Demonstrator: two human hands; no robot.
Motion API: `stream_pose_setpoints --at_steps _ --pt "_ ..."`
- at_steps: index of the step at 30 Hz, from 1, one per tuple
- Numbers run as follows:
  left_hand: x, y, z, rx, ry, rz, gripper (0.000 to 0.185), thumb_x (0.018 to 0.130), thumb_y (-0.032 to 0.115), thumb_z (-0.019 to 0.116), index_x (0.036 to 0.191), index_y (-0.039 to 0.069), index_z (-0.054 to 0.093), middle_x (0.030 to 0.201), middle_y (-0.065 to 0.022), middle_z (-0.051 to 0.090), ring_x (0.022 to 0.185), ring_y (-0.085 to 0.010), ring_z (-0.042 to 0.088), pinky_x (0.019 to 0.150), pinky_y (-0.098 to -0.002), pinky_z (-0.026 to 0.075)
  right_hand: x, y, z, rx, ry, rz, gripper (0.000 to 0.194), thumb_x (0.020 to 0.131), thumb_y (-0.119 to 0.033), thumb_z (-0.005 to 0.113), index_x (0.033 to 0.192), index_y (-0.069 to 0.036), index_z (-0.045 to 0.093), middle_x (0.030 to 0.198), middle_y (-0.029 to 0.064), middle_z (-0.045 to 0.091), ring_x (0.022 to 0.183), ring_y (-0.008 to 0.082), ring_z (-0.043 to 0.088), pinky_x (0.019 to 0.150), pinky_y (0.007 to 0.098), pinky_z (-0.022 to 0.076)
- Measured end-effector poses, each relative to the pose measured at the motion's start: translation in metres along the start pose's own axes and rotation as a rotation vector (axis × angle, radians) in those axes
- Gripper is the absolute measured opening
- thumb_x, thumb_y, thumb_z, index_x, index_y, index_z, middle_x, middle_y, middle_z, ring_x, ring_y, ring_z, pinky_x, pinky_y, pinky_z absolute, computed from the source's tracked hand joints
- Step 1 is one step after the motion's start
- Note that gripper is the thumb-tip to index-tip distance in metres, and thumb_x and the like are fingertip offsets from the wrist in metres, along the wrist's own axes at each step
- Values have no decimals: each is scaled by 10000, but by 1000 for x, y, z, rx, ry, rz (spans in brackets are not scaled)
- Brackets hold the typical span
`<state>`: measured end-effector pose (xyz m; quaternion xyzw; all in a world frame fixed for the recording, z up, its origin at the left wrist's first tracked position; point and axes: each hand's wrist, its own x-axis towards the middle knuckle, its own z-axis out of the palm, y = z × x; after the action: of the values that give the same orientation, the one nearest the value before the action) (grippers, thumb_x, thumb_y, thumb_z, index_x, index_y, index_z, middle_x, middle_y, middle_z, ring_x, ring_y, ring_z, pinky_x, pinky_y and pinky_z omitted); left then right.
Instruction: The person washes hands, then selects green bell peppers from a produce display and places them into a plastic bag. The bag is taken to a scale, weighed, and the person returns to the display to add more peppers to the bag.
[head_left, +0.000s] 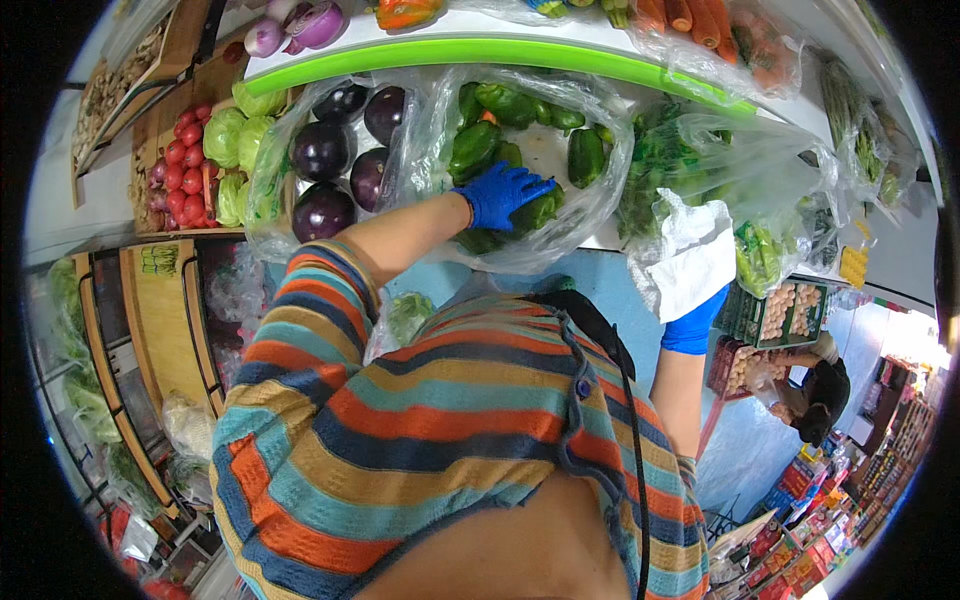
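Observation:
My left hand (501, 196), in a blue glove, reaches into a clear plastic bag (611, 176) of green bell peppers. It lies against one green bell pepper (541, 208), with its fingers stretched along the far side. Whether it grips that pepper is not plain. Other green bell peppers (475, 147) lie beyond the hand, and one more (586, 158) sits apart to the right. My right hand (694, 322), also gloved in blue, holds up a crumpled white cloth (686, 259) in front of leafy greens (652, 165). The cloth hides most of its fingers.
A plastic bag of eggplants (321, 150) sits left of the peppers, with cabbages (255, 135) and tomatoes (184, 161) beyond. A green-edged shelf (465, 56) above bears red onions (316, 24) and carrots (703, 28). At right, a person (825, 394) bends by egg crates (772, 345).

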<state>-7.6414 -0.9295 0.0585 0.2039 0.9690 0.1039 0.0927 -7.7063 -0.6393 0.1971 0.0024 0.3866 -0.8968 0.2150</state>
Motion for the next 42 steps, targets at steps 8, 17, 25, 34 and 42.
stream_pose_setpoints --at_steps 8,17,25,34,42 --pt "21 54 -42 -1059 469 -204 754 677 289 738 1286 40 369 1188 -173 515 1094 -298 509 959 -371 378 22 19 -2 -1178 -235 -380 342 900 -181 446 1207 -31 437 1188 129 495 1083 261 474 941 355 386" --pt "34 97 -120 -1185 1235 -186 790 664 171 766 1300 29 319 1214 -133 430 1148 -253 420 989 -359 330 36 113 64 5 99 146 421 969 -284 348 1330 -68 348 1234 93 483 1116 216 476 944 341 392" --pt "-33 -54 -202 -637 1347 -306 676 669 196 761 1220 36 403 1201 -170 424 1077 -314 471 893 -375 414 34 89 47 -1025 -606 -171 588 812 -100 607 1327 -4 339 1295 129 447 1189 202 432 989 308 334" --pt "-3 -202 -262 24 718 -743 829 639 411 683 1327 73 366 1212 -240 496 1081 -378 497 924 -418 405 32 66 13 -1337 -201 -310 597 792 -94 633 1297 13 332 1216 131 479 1096 195 473 941 323 385" --pt "-20 -101 -176 -299 637 -177 316 817 226 619 1078 53 575 913 -136 619 808 -246 599 743 -348 483 16 44 -10 -1213 -131 -284 568 790 -160 611 1272 2 358 1237 145 462 1126 235 464 968 343 365"
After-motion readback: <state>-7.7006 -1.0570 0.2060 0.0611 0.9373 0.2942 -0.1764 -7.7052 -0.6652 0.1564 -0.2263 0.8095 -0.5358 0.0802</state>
